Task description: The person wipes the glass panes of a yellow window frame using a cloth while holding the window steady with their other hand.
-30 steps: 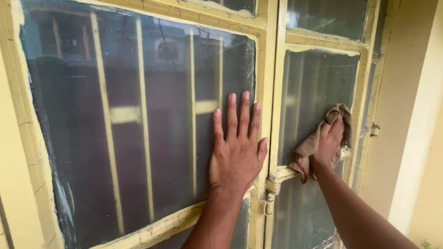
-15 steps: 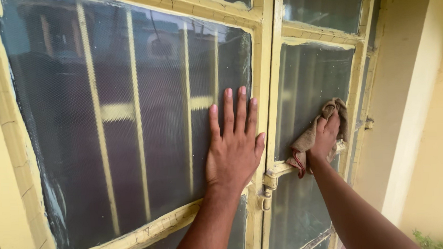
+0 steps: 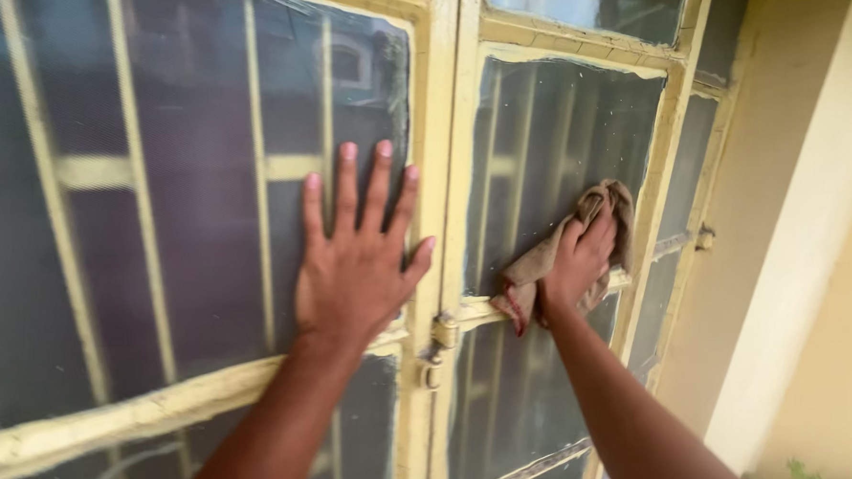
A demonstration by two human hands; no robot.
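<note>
Both hands flat on window (image 3: 556, 148): left hand (image 3: 355, 262) splayed, right hand (image 3: 575, 262) on cloth (image 3: 542, 258)

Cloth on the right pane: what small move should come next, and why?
Probably sweep the cloth up the right pane. The right hand presses it at the pane's bottom edge, by the crossbar; the glass above looks dusty and speckled. The left hand lies flat on the left pane, bracing.

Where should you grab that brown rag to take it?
Probably the loose corner of the rag hanging below the right hand, coming from the lower left. That end dangles free by the yellow window frame, while the hand presses the rest against the glass.
</note>
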